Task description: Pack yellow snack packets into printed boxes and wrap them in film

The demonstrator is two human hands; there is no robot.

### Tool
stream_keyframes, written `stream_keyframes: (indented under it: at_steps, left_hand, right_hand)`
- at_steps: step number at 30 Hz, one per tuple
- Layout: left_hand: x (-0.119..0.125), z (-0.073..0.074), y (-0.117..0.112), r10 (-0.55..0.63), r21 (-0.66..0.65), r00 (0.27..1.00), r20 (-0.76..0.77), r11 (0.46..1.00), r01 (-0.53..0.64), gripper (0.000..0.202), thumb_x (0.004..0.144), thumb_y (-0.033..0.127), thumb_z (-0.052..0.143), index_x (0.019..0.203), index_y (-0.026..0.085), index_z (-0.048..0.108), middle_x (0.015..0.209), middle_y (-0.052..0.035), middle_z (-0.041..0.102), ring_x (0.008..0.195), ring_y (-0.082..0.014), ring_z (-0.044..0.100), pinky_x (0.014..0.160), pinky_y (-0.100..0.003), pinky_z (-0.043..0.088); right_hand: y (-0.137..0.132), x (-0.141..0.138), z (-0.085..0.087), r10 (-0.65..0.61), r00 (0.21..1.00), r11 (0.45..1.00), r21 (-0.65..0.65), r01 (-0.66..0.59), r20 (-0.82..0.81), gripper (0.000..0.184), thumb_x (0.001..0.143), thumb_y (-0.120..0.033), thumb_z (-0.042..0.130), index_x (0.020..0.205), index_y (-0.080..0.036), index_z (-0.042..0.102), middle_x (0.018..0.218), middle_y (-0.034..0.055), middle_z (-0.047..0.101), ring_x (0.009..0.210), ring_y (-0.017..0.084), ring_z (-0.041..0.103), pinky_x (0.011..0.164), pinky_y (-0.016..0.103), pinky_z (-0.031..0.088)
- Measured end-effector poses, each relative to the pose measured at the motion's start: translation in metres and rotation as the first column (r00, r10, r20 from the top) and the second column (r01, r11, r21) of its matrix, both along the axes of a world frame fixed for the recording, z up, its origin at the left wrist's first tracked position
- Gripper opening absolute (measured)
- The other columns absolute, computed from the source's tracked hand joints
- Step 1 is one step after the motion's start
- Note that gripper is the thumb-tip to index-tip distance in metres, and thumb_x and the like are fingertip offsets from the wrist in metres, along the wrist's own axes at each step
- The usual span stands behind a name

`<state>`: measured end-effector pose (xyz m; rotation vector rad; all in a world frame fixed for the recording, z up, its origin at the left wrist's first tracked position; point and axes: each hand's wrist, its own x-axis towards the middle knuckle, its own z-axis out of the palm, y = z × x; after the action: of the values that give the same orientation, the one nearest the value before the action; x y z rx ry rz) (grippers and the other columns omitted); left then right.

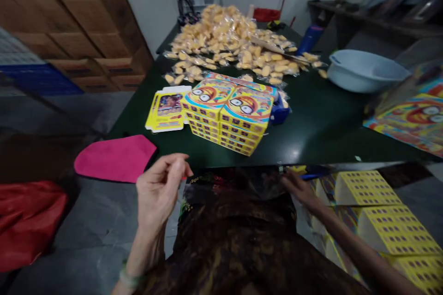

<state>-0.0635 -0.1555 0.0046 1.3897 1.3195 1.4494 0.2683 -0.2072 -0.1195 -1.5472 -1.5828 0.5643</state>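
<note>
My left hand (161,185) is raised in front of the table edge, its fingers curled in and the thumb against them. A small red spot shows at the fingertips; what they hold, if anything, is too small to name. Low by my lap, my right hand (300,188) has its fingers stretched out and slightly blurred. Beside it lies a blue, long thing (313,176), partly hidden. On the table ahead, yellow printed boxes (244,122) stand stacked in two columns. A flattened yellow carton (169,109) lies left of them, with a blue tape dispenser (279,111) on their right.
Small wrapped yellow pieces (224,32) are heaped at the table's far end. A light blue basin (367,71) and a colourful box (415,117) stand right. Yellow boxes (377,189) are stacked below right. A pink pad (116,159) juts out left, near brown cartons (79,18).
</note>
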Motion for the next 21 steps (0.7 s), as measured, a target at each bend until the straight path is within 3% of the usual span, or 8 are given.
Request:
stream_keyframes:
  at_steps: [2, 4, 7, 10, 12, 16, 18, 21]
  left_hand:
    - [0.005, -0.01, -0.001, -0.149, -0.134, 0.984, -0.097, 0.982, 0.135, 0.034, 0.079, 0.047, 0.066, 0.088, 0.014, 0.069, 0.069, -0.0042, 0.068, 0.063, -0.0133, 0.061, 0.059, -0.022, 0.05]
    - [0.006, -0.011, 0.003, -0.273, -0.243, 0.956, -0.107, 0.94, 0.241, 0.045, 0.076, 0.055, 0.065, 0.092, 0.013, 0.069, 0.08, -0.0094, 0.071, 0.07, -0.0176, 0.065, 0.061, -0.025, 0.052]
    - [0.01, -0.007, 0.016, -0.475, -0.33, 0.879, -0.041, 0.837, 0.437, 0.059, 0.074, 0.065, 0.061, 0.1, 0.013, 0.069, 0.092, -0.0162, 0.071, 0.078, -0.0232, 0.067, 0.064, -0.03, 0.055]
    - [0.023, -0.008, 0.027, -0.622, -0.394, 0.782, 0.032, 0.711, 0.582, 0.062, 0.074, 0.066, 0.06, 0.104, 0.013, 0.067, 0.089, -0.0163, 0.07, 0.072, -0.0217, 0.066, 0.06, -0.029, 0.054]
    - [0.033, -0.018, 0.028, -0.597, -0.422, 0.798, 0.078, 0.706, 0.569, 0.058, 0.069, 0.054, 0.072, 0.109, 0.014, 0.062, 0.09, -0.0114, 0.067, 0.068, -0.0175, 0.065, 0.058, -0.027, 0.054]
    - [0.044, -0.048, 0.014, -0.407, -0.407, 0.909, 0.092, 0.818, 0.407, 0.071, 0.055, 0.027, 0.083, 0.118, 0.021, 0.052, 0.104, -0.004, 0.055, 0.067, -0.0096, 0.061, 0.06, -0.023, 0.053]
    - [0.043, -0.061, 0.002, -0.346, -0.417, 0.937, 0.043, 0.846, 0.332, 0.068, 0.055, 0.025, 0.082, 0.116, 0.021, 0.052, 0.106, -0.0037, 0.053, 0.066, -0.0085, 0.059, 0.058, -0.022, 0.051]
    - [0.04, -0.07, -0.01, -0.325, -0.493, 0.945, -0.047, 0.83, 0.261, 0.053, 0.058, 0.029, 0.078, 0.105, 0.016, 0.057, 0.093, -0.0028, 0.059, 0.06, -0.0085, 0.056, 0.052, -0.021, 0.047]
  right_hand:
    - [-0.008, -0.019, -0.016, 0.019, 0.998, 0.997, -0.079, -0.024, -0.063, 0.032, 0.091, -0.045, 0.049, 0.103, -0.019, 0.062, 0.075, 0.0016, 0.066, 0.067, 0.015, 0.064, 0.056, 0.025, 0.052]
    - [-0.008, -0.035, -0.02, 0.045, 0.99, 0.983, -0.168, -0.068, -0.136, 0.035, 0.094, -0.044, 0.042, 0.107, -0.018, 0.062, 0.075, 0.0027, 0.068, 0.068, 0.016, 0.066, 0.058, 0.026, 0.053]
    - [-0.006, -0.043, -0.005, 0.057, 0.964, 0.939, -0.315, -0.14, -0.259, 0.045, 0.096, -0.044, 0.032, 0.109, -0.013, 0.061, 0.075, 0.0046, 0.068, 0.06, 0.014, 0.062, 0.056, 0.027, 0.051]
    - [-0.009, -0.038, 0.014, 0.03, 0.935, 0.897, -0.403, -0.181, -0.354, 0.048, 0.096, -0.047, 0.03, 0.1, -0.012, 0.063, 0.066, 0.0023, 0.063, 0.046, 0.01, 0.048, 0.044, 0.022, 0.04]
    - [-0.013, -0.035, 0.022, 0.035, 0.933, 0.907, -0.381, -0.181, -0.358, 0.044, 0.094, -0.046, 0.036, 0.092, -0.012, 0.064, 0.061, 0.0004, 0.059, 0.049, 0.01, 0.047, 0.045, 0.021, 0.038]
    - [-0.018, -0.034, 0.03, 0.004, 0.955, 0.951, -0.294, -0.096, -0.296, 0.03, 0.088, -0.038, 0.049, 0.083, -0.014, 0.066, 0.056, -0.0014, 0.054, 0.053, 0.01, 0.049, 0.052, 0.022, 0.04]
    - [-0.018, -0.034, 0.033, -0.023, 0.954, 0.96, -0.274, -0.063, -0.299, 0.027, 0.087, -0.035, 0.051, 0.082, -0.015, 0.067, 0.056, -0.0015, 0.054, 0.053, 0.01, 0.049, 0.051, 0.022, 0.039]
    - [-0.016, -0.032, 0.042, -0.003, 0.942, 0.967, -0.24, -0.082, -0.335, 0.025, 0.087, -0.034, 0.052, 0.079, -0.016, 0.067, 0.056, -0.0016, 0.054, 0.051, 0.01, 0.049, 0.049, 0.022, 0.038]
